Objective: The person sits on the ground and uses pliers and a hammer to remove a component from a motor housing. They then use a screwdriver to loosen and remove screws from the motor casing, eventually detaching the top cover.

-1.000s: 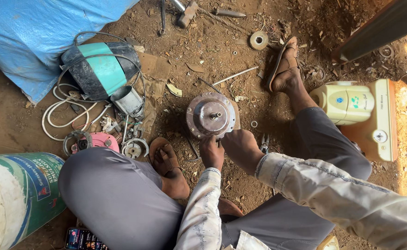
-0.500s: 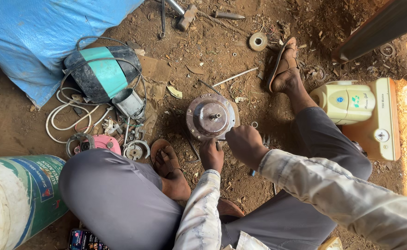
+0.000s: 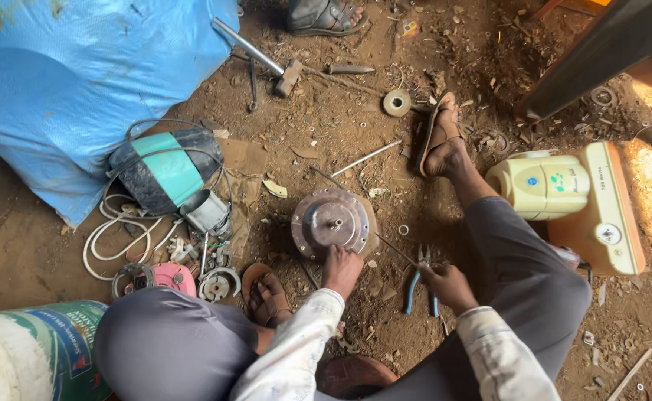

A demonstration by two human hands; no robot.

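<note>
Head view: left hand on round metal motor, right hand on blue-handled pliers.

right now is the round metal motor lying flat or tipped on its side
Lying flat: the round metal motor rests on the dirt, its round face and short shaft toward the camera. The left hand touches its near edge.

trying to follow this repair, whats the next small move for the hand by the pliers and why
Probably close the right hand around the blue-handled pliers and lift them toward the round grey metal motor housing. That hand sits right at the pliers on the dirt, while the left hand rests on the housing's near edge, as if steadying it.
</note>
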